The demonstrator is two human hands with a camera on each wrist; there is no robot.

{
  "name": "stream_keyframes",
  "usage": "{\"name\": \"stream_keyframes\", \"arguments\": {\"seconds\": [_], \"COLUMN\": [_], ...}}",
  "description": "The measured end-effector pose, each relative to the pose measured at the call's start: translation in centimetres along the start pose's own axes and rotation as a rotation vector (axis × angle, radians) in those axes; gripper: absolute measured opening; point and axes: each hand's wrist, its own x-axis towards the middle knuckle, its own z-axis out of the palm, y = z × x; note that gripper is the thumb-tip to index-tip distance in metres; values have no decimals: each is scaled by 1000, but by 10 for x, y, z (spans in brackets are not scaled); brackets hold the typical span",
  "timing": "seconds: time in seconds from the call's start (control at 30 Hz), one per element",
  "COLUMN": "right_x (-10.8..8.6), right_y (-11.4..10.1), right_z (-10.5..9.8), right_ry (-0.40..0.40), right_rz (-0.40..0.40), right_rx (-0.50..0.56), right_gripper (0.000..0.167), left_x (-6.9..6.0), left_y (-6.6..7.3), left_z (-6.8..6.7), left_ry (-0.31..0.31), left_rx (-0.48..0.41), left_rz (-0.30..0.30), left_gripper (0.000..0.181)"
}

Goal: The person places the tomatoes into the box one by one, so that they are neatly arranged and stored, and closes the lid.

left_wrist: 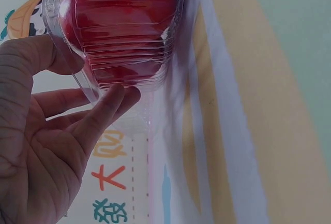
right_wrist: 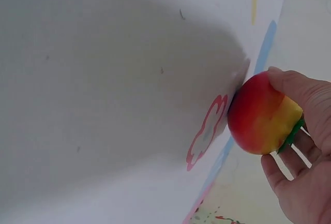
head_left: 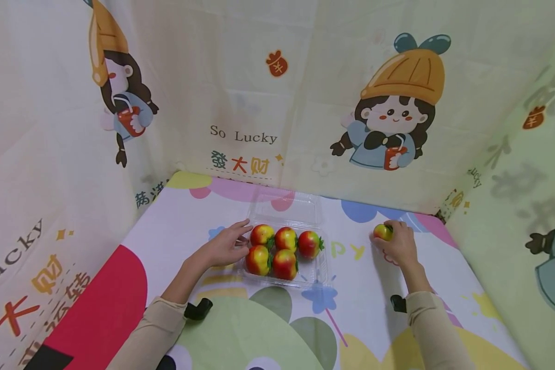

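Note:
A clear plastic clamshell box [head_left: 316, 264] lies with its lid [head_left: 284, 208] folded back. Inside sit several red-and-yellow fruits [head_left: 285, 264] with green leafy tops, in two rows; the front right spot holds no fruit. My left hand [head_left: 224, 245] holds the box at its left side, the thumb at the rim [left_wrist: 72, 69] and fingertips against the ridged wall. Off to the right, my right hand [head_left: 401, 244] grips another such fruit [right_wrist: 264, 113] between thumb and fingers, its green leaves facing the palm. That fruit is at or just above the tabletop; contact is unclear.
A printed cloth [head_left: 351, 303] with coloured cartoon shapes covers the table. Patterned fabric walls [head_left: 314, 103] rise behind and at both sides. Black straps [head_left: 198, 309] stick out near the wrists.

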Motion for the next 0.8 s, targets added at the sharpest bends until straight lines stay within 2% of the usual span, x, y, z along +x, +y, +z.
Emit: {"name": "stream_keyframes", "arguments": {"seconds": [0.27,0.57,0.8], "right_x": [3,0,-5], "right_y": [4,4,1], "right_z": [2,5,7], "right_ry": [-13,-11,-3], "right_rz": [13,11,45], "right_rx": [-66,-84,-86], "right_gripper": [65,66,66], "left_x": [0,1,0], "left_y": [0,-2,0], "left_z": [-1,0,1], "left_ry": [0,-2,-7], "left_rx": [7,15,6], "left_rz": [0,0,-1], "left_gripper": [62,63,62]}}
